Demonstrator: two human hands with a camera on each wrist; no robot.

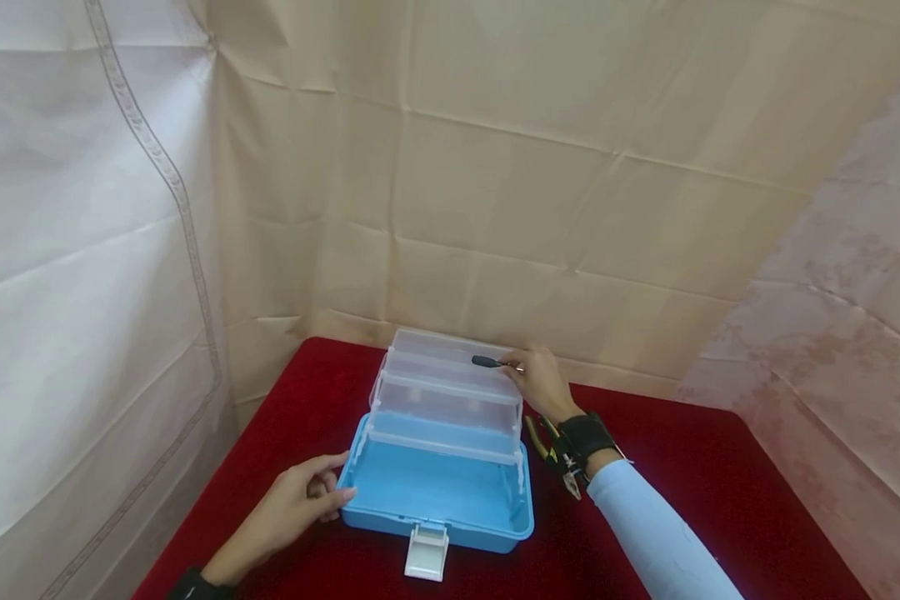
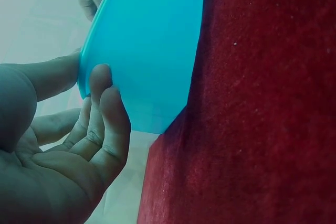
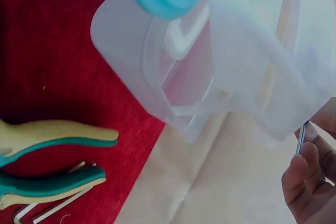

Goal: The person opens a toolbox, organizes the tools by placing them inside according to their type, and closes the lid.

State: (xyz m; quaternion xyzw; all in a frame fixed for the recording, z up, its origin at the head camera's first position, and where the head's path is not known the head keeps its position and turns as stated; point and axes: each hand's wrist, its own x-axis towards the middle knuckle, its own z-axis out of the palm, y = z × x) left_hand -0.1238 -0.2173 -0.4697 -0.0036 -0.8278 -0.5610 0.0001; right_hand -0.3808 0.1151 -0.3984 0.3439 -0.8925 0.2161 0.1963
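Note:
A blue plastic toolbox [image 1: 435, 479] stands open, its clear tiered trays [image 1: 438, 396] raised at the back. At the box's left front corner, my left hand [image 1: 292, 504] grips the rim, thumb on one side and curled fingers against the blue outer wall [image 2: 152, 51]. Over the upper tray, my right hand [image 1: 542, 382] pinches a small screwdriver-like tool [image 1: 486, 362] with a dark handle pointing left. In the right wrist view only a thin metal shaft [image 3: 301, 139] shows between the fingertips; the handle is hidden behind the cloudy plastic.
Pliers [image 1: 536, 437] with yellow-green handles lie right of the box, below my right wrist. Beside them are L-shaped hex keys [image 3: 58, 206]. A white latch [image 1: 426, 554] hangs down in front. Red cloth [image 1: 285, 417] covers the table; beige fabric [image 1: 495, 200] hangs behind.

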